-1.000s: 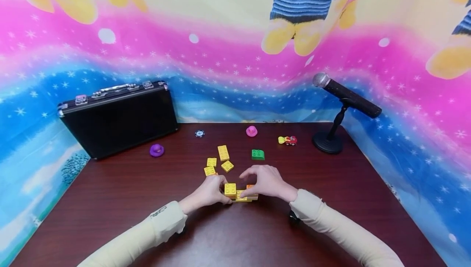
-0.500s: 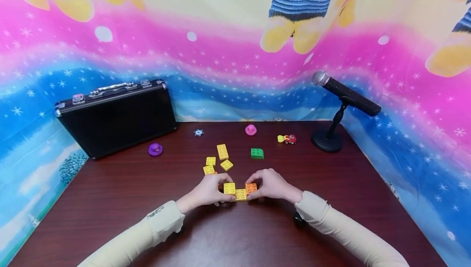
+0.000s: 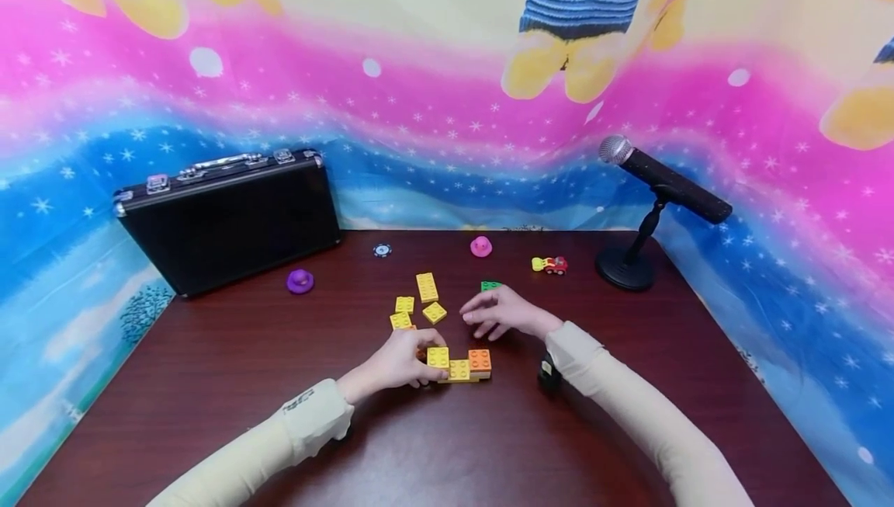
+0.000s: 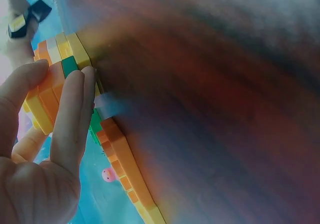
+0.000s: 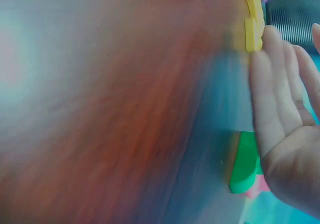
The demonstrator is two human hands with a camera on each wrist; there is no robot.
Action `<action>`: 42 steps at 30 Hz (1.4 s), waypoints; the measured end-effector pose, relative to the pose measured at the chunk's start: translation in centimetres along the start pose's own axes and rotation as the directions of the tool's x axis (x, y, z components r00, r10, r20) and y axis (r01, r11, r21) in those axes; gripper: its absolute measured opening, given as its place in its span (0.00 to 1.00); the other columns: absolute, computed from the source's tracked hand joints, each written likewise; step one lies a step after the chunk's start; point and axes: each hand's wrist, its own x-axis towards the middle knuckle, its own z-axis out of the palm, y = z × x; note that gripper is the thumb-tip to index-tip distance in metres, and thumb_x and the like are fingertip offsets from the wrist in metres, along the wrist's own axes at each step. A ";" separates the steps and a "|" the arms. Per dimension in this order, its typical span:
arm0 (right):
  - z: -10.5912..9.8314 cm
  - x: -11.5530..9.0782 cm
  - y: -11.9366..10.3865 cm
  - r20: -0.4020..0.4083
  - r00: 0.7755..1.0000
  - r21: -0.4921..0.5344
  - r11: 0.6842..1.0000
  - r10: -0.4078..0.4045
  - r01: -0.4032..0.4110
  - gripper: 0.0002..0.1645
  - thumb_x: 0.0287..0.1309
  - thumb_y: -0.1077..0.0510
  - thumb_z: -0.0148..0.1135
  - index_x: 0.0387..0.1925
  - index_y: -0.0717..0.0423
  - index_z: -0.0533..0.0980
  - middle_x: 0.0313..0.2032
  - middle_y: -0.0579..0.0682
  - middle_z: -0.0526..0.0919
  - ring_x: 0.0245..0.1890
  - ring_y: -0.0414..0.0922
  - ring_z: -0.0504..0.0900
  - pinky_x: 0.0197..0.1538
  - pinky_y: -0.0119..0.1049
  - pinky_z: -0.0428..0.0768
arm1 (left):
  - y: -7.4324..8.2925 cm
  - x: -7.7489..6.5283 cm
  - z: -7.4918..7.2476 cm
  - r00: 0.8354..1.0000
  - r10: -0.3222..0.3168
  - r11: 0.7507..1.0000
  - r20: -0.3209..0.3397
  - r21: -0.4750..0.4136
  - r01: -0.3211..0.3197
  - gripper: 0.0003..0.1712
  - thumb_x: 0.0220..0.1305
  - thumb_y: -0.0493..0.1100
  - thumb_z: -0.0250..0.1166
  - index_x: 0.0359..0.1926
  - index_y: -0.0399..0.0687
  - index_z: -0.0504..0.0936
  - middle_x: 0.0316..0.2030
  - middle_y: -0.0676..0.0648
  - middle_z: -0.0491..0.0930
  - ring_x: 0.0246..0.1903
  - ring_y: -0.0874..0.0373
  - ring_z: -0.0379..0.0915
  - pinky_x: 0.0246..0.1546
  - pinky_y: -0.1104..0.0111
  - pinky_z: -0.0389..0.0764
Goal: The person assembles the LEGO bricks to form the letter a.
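My left hand (image 3: 394, 359) grips the left end of a built piece of toy building bricks, thumb in front and fingers behind. A yellow brick (image 3: 438, 357) tops that end, a lower yellow brick (image 3: 458, 369) shows in the middle, and an orange brick (image 3: 479, 359) tops the right end. From the left wrist view, orange layers (image 4: 50, 91) and a green brick (image 4: 69, 65) also show in the piece. My right hand (image 3: 506, 313) is behind the right end, fingers loosely extended and holding nothing. It partly covers a green brick (image 3: 490, 286), whose rounded side shows in the right wrist view.
Loose yellow bricks lie behind the built piece, including a long one (image 3: 426, 287) and a small one (image 3: 434, 313). Farther back are a purple duck (image 3: 300, 282), pink duck (image 3: 480, 247), poker chip (image 3: 382, 250), toy car (image 3: 552, 265), black case (image 3: 230, 227) and microphone stand (image 3: 625, 268).
My right hand closed around the orange-topped end half a second ago, then let go and moved back toward the green brick. My left hand keeps its grip on the built piece.
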 end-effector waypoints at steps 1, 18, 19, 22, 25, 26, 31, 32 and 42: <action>0.0 0.6 0.0 -0.002 1.000 0.031 0.999 0.005 -0.005 0.24 0.52 0.49 0.64 0.49 0.58 0.76 0.38 0.57 0.82 0.32 0.50 0.83 0.33 0.44 0.80 | 0.0 0.0 0.0 1.000 -0.004 1.000 0.002 -0.005 0.004 0.16 0.47 0.44 0.71 0.37 0.52 0.76 0.30 0.49 0.78 0.16 0.57 0.77 0.16 0.67 0.77; 1.2 6.2 0.0 0.138 0.990 -0.072 0.997 -0.009 0.019 0.29 0.53 0.61 0.62 0.58 0.44 0.70 0.40 0.53 0.76 0.30 0.46 0.82 0.28 0.41 0.80 | 0.1 0.2 -0.1 0.999 -0.046 0.997 0.021 -0.056 0.047 0.15 0.47 0.44 0.71 0.36 0.52 0.75 0.34 0.48 0.77 0.18 0.55 0.78 0.17 0.64 0.78; 1.2 6.3 0.0 0.153 0.988 -0.100 0.995 -0.007 0.022 0.30 0.53 0.61 0.62 0.59 0.43 0.69 0.39 0.54 0.74 0.28 0.46 0.82 0.27 0.41 0.80 | 0.1 0.2 -0.1 0.999 -0.045 0.997 0.023 -0.056 0.046 0.15 0.47 0.43 0.71 0.36 0.52 0.75 0.33 0.49 0.77 0.18 0.55 0.78 0.17 0.64 0.78; 1.3 6.3 -0.2 0.189 0.982 -0.162 0.986 -0.006 0.037 0.31 0.54 0.61 0.61 0.60 0.40 0.68 0.36 0.54 0.70 0.23 0.45 0.80 0.26 0.40 0.80 | 0.0 0.3 -0.1 0.998 -0.045 0.997 0.032 -0.057 0.046 0.15 0.47 0.43 0.71 0.35 0.52 0.75 0.30 0.49 0.78 0.18 0.54 0.78 0.17 0.63 0.78; 1.5 6.3 -0.4 0.189 0.982 -0.215 0.975 -0.020 0.061 0.31 0.54 0.62 0.61 0.60 0.40 0.68 0.32 0.53 0.68 0.19 0.43 0.78 0.25 0.39 0.79 | 0.0 0.3 -0.1 0.998 -0.045 0.997 0.037 -0.062 0.047 0.14 0.47 0.43 0.71 0.34 0.52 0.75 0.28 0.50 0.78 0.18 0.54 0.78 0.17 0.63 0.78; 1.6 6.2 -0.5 0.180 0.983 -0.225 0.972 -0.029 0.070 0.31 0.54 0.62 0.61 0.60 0.41 0.68 0.31 0.53 0.69 0.18 0.43 0.77 0.24 0.39 0.79 | 0.0 0.3 -0.1 0.998 -0.045 0.997 0.038 -0.062 0.047 0.14 0.47 0.43 0.71 0.34 0.52 0.75 0.27 0.50 0.78 0.18 0.54 0.79 0.17 0.63 0.78; 1.9 5.8 -0.6 0.092 0.994 -0.231 0.969 -0.064 0.084 0.24 0.49 0.61 0.66 0.51 0.47 0.76 0.29 0.53 0.70 0.14 0.43 0.73 0.22 0.37 0.78 | 0.1 0.2 -0.3 0.999 -0.042 0.997 0.030 -0.062 0.044 0.15 0.47 0.43 0.71 0.35 0.51 0.75 0.36 0.46 0.79 0.18 0.54 0.79 0.17 0.64 0.78; 2.0 5.8 -0.6 0.084 0.994 -0.226 0.970 -0.068 0.085 0.24 0.48 0.62 0.67 0.50 0.48 0.77 0.30 0.53 0.70 0.15 0.43 0.73 0.22 0.37 0.78 | 0.1 0.1 -0.4 0.999 -0.043 0.997 0.026 -0.059 0.044 0.15 0.47 0.43 0.71 0.36 0.51 0.75 0.39 0.45 0.78 0.18 0.54 0.79 0.17 0.64 0.78; 2.1 5.8 -0.4 0.103 0.994 -0.284 0.956 -0.045 0.073 0.27 0.44 0.60 0.69 0.51 0.44 0.77 0.29 0.51 0.68 0.14 0.42 0.69 0.20 0.33 0.75 | 0.1 0.1 -0.3 0.998 -0.053 0.997 0.027 -0.053 0.054 0.17 0.47 0.43 0.71 0.38 0.50 0.75 0.45 0.42 0.75 0.18 0.56 0.78 0.17 0.66 0.78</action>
